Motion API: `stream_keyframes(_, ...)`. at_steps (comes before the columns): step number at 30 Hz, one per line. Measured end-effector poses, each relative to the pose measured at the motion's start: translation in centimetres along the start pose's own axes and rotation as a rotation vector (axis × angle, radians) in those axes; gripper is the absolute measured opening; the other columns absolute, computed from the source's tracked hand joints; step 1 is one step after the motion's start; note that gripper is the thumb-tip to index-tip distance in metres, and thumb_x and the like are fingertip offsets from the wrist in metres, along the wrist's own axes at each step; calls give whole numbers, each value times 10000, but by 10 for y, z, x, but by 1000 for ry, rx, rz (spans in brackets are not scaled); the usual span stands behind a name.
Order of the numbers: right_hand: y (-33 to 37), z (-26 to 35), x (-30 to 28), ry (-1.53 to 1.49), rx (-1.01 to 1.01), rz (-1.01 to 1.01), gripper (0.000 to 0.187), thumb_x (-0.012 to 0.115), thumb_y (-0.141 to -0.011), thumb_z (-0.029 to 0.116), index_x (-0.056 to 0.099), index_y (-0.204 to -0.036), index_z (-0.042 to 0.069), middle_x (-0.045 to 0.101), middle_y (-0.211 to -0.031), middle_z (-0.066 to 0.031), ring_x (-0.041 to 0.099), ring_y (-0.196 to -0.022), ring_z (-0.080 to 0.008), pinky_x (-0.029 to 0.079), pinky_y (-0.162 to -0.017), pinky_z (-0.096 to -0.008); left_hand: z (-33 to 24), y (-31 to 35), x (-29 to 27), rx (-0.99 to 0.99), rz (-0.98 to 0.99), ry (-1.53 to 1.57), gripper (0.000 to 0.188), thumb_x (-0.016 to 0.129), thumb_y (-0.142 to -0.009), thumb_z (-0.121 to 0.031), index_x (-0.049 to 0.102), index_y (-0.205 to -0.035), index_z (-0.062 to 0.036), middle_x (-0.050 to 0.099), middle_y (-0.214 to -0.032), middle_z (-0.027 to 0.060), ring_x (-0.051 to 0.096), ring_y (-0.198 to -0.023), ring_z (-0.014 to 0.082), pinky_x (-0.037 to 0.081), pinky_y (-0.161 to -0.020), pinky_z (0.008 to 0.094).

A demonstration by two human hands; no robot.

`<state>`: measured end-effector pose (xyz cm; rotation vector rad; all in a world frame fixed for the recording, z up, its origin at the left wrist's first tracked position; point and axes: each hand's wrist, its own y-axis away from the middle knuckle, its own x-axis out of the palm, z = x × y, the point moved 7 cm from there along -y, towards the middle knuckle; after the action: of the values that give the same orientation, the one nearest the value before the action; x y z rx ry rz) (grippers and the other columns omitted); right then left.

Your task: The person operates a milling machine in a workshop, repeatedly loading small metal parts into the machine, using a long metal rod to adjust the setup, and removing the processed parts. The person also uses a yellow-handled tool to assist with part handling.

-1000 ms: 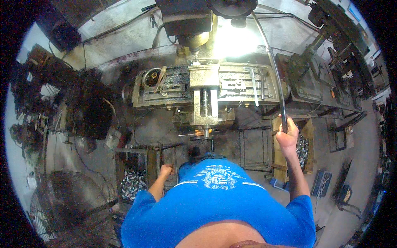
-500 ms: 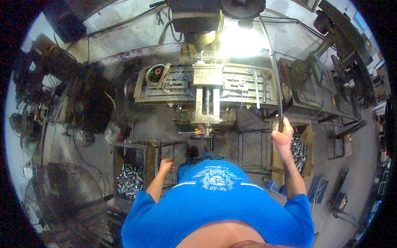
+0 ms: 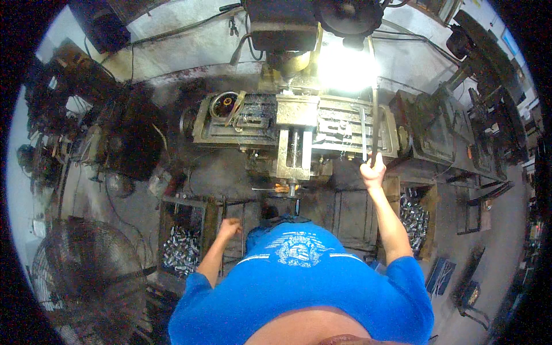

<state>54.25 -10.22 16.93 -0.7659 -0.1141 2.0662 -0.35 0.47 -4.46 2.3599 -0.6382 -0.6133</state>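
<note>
At far left I see a fan point(image 3: 86, 276), then a bin of metal parts point(image 3: 179, 248). My left hand point(image 3: 229, 227) hangs just beside it, clenched, holding nothing. Past the vise point(image 3: 294, 144) on the mill table point(image 3: 241, 123), my right hand point(image 3: 372, 171) grips the lower end of the long lever point(image 3: 374, 109), which rises toward the lamp point(image 3: 345, 66).

Dull grey metal lever point(image 3: 374, 123), oily metal machine table point(image 3: 259, 123), blue cloth shirt point(image 3: 299, 282)
</note>
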Motion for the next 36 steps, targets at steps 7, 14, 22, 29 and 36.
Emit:
stream_keyframes(7, 7, -3, -11, 17, 69, -37, 278, 552, -636, 88, 531, -908, 29, 491, -570, -79, 479, -515, -134, 423, -501, -285, -242, -34, -10, 586, 46, 183, 255, 531, -858, -158, 570, -998, 52, 636, -783, 86, 596, -680, 139, 484, -644, 275)
stream_keyframes(14, 57, 172, -168, 291, 23, 54, 406, 519, -771, 23, 512, -1176, 4, 592, -933, -63, 550, -802, -95, 438, -659, -193, -402, -101, 3, 651, 103, 234, 243, 520, -865, -141, 582, -993, 56, 637, -789, 91, 604, -668, 123, 485, -622, 249)
stream_keyframes(22, 162, 265, -282, 285, -818, -836, 587, 476, -765, 389, 515, -1043, -127, 557, -1010, -221, 548, -880, -322, 438, -805, -394, -471, -166, 53, 649, 159, 87, 251, 610, -794, -223, 653, -778, 23, 625, -687, 60, 556, -605, 126, 412, -563, 250)
stream_keyframes(29, 143, 179, -207, 122, -88, -459, 429, 572, -723, 241, 580, -998, -87, 601, -893, -122, 553, -819, -185, 428, -743, -278, -465, -196, 58, 513, 189, 276, 178, 676, -716, -182, 626, -635, -32, 554, -558, 38, 453, -431, 122, 321, -406, 266)
stream_keyframes(36, 135, 164, -174, 28, 42, -376, 494, 646, -657, 339, 621, -964, -47, 633, -840, -127, 594, -746, -206, 473, -697, -318, -461, -180, 57, 290, 345, 411, 125, 684, -701, -163, 642, -743, -53, 596, -654, 9, 504, -556, 109, 380, -550, 283)
